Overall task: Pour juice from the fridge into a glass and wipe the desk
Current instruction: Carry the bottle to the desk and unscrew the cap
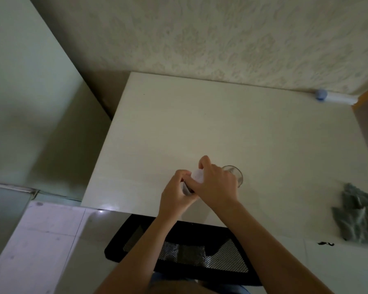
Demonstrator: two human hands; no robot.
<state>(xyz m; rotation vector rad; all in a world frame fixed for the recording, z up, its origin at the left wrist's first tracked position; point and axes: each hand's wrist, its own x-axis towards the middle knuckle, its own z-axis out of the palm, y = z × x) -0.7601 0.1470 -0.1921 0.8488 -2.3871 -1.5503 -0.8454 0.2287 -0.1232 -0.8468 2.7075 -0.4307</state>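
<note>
A juice bottle stands on the pale desk (200,124) near its front edge, mostly hidden by both hands. My left hand (176,192) wraps around the bottle's dark body. My right hand (215,183) grips the bottle's white cap (197,175) from above. Just right of the hands stands a clear glass (235,172), upright, its contents too dim to tell. A crumpled grey cloth (357,219) lies at the desk's right front edge.
A pale green fridge (26,92) stands left of the desk. A black mesh chair back (179,251) sits below the desk's front edge. A white tube with a blue cap (331,97) lies at the desk's back right corner against the patterned wall.
</note>
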